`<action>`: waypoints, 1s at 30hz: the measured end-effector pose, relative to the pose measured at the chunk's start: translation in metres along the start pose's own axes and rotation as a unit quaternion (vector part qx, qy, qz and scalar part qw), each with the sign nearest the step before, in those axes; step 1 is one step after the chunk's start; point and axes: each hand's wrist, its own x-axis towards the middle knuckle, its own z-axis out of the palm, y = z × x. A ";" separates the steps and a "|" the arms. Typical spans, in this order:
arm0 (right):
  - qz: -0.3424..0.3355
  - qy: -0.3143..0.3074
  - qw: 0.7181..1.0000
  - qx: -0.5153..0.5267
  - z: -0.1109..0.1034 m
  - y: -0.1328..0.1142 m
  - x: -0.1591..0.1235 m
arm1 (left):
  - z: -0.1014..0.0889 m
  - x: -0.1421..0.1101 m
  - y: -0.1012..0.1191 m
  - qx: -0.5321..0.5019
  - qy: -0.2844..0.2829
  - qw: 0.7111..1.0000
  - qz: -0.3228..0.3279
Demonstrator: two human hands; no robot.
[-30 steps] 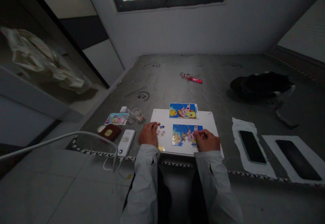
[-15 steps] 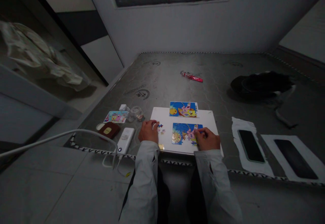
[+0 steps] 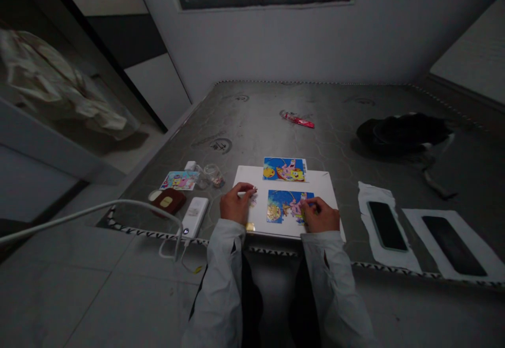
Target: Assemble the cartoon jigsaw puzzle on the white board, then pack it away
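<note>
And there goes the left hand (image 3: 236, 204), edged up and to the right of where it sat a second ago, thumb and fingers pinched together just above the loose puzzle pieces (image 3: 253, 200) (whether a piece is caught in that pinch, I can't tell from here). The right hand (image 3: 320, 216) stays low on the lower right of the part-built SpongeBob jigsaw (image 3: 286, 206), fingertips bunched against it, and its grip is just as hard to call. The 2 hands are well apart, with the jigsaw's left edge and the loose pieces between them. The jigsaw lies on a white board (image 3: 323, 193), just below a second SpongeBob picture (image 3: 284, 169), and the board sits on a grey mattress (image 3: 252, 111), with a white power bank (image 3: 195, 216) just off its left side.
</note>
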 end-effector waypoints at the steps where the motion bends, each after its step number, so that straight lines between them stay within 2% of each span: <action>1: 0.002 0.000 1.000 0.000 0.000 0.000 0.000 | -0.001 0.000 0.001 -0.008 -0.012 1.000 0.012; 3: 0.007 0.000 1.000 0.001 0.000 0.000 0.000 | -0.003 0.001 0.000 -0.021 -0.009 1.000 0.016; 7: 0.014 -0.003 1.000 0.008 0.000 0.001 0.001 | -0.007 0.005 -0.010 0.000 0.073 0.997 -0.027; 9: 0.014 -0.006 1.000 0.012 0.000 0.002 0.001 | -0.009 0.006 -0.015 0.035 0.097 0.994 -0.045; 16: 0.017 -0.011 1.000 0.008 0.000 0.003 0.002 | -0.011 0.005 -0.019 0.097 0.114 0.985 -0.089; 21: 0.013 -0.012 1.000 -0.001 -0.001 0.004 0.002 | -0.010 0.004 -0.021 0.132 0.100 0.981 -0.098; 26: 0.010 -0.009 1.000 0.000 -0.001 0.002 0.001 | -0.009 0.004 -0.025 0.144 0.098 0.982 -0.068; 30: 0.012 0.006 1.000 0.009 -0.008 -0.012 0.000 | -0.011 0.003 -0.023 0.133 0.111 0.983 -0.055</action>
